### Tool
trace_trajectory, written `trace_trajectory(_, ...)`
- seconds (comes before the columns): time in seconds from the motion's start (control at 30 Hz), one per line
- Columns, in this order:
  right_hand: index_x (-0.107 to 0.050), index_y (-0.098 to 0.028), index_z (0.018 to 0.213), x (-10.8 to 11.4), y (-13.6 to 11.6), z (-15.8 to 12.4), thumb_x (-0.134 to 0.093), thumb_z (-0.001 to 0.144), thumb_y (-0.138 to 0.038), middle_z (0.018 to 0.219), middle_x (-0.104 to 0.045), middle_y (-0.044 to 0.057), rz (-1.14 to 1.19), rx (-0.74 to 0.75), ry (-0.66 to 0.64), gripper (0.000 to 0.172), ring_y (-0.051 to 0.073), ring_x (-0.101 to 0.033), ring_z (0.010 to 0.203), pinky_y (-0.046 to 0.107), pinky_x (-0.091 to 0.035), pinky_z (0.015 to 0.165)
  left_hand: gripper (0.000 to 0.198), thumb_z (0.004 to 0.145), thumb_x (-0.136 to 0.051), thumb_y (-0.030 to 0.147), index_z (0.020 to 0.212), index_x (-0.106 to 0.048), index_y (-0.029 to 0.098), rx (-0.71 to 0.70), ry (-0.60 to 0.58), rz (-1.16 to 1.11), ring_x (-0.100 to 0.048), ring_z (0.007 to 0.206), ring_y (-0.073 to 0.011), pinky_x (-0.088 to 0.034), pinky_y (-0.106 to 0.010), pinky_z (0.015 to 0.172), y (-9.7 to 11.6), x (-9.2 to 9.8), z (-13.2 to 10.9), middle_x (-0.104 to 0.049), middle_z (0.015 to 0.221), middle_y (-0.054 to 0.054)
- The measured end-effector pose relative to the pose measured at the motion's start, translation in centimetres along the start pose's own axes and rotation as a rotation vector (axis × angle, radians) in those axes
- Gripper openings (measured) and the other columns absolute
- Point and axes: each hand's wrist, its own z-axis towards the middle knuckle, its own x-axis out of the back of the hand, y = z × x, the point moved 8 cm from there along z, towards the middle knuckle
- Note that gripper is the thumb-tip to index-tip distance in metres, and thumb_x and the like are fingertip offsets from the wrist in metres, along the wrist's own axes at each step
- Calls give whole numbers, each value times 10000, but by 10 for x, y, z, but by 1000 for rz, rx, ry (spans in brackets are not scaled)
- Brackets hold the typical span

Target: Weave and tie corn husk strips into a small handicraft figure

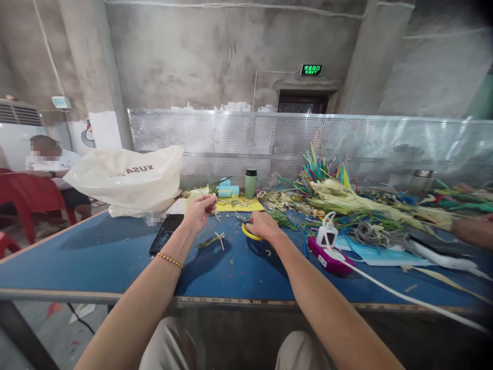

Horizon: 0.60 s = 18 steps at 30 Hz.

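Note:
My left hand (201, 209) is raised over the table with thumb and fingers pinched together. What sits in the pinch is too small to make out; a thin pale strip shows just below the fingertips. My right hand (264, 225) is closed round a pair of scissors (251, 234), whose yellow handle curves out under the fingers. The blades are mostly hidden. Between the two hands, a small figure of twisted dry straw (216, 239) lies on the blue tabletop (239, 275). Beyond them is a yellow sheet (239, 205) strewn with straw scraps.
A black phone-like slab (165, 234) lies by my left wrist, with a big white bag (127, 172) behind. A green bottle (250, 184) stands at the back. To the right are a purple power strip (330, 257), husks (339, 198) and wire coils (377, 228). Another person's hand (473, 234) is far right.

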Motion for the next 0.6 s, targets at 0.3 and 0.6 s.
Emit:
trace_trajectory(0.3, -749, -174, 898, 30, -18, -6, -631, 826, -315, 900, -735, 109, 467, 228, 188, 197, 221, -667, 869, 313, -487, 755, 225, 576, -803, 279, 666, -674, 119, -64, -79, 204, -432, 471, -63, -299, -218, 465, -11, -25, -12, -532, 523, 24)
trace_trajectory(0.6, -687, -116, 748, -3, -42, 0, -802, 606, -474, 706, -677, 51, 1637, 129, 12, 402, 94, -552, 562, 212, -415, 515, 260, 621, -785, 312, 780, -712, 120, -128, -165, 236, -416, 479, -65, -299, -221, 464, -12, -43, -23, -581, 591, 6)
